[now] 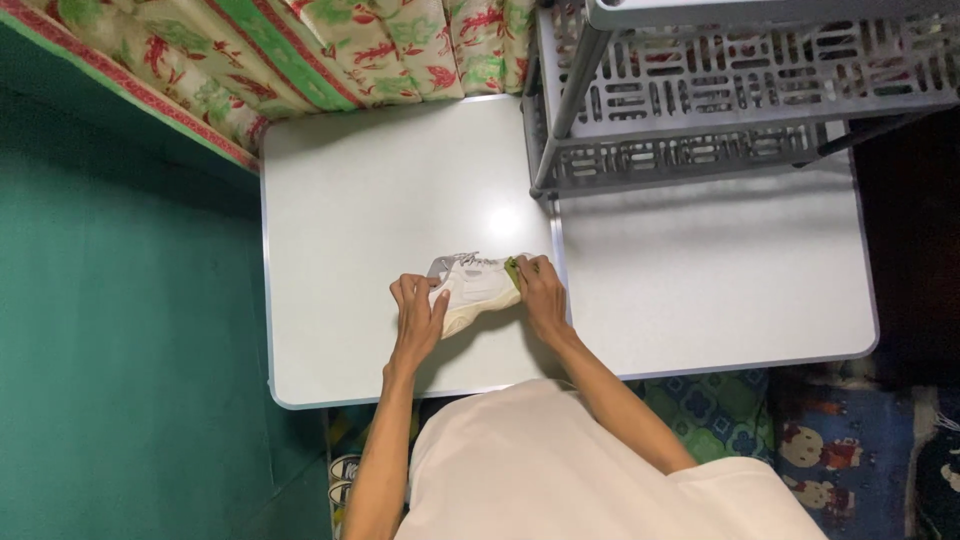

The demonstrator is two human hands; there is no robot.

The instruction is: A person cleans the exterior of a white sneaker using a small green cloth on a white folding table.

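A white sneaker [478, 288] with pale laces lies on its side on the white table [360, 200], near the front edge. My left hand [418, 312] grips its left end, fingers curled over the sole. My right hand [540, 292] holds the other end and presses a small green cloth or sponge [512, 268] against the shoe. Both forearms reach out from my white shirt at the bottom of the view.
A grey slatted plastic rack [720, 100] on metal legs stands at the table's back right. A floral curtain [300, 50] hangs behind the table and a green wall [120, 320] is to the left. Another shoe [343, 478] sits on the floor below, beside a patterned rug [830, 450].
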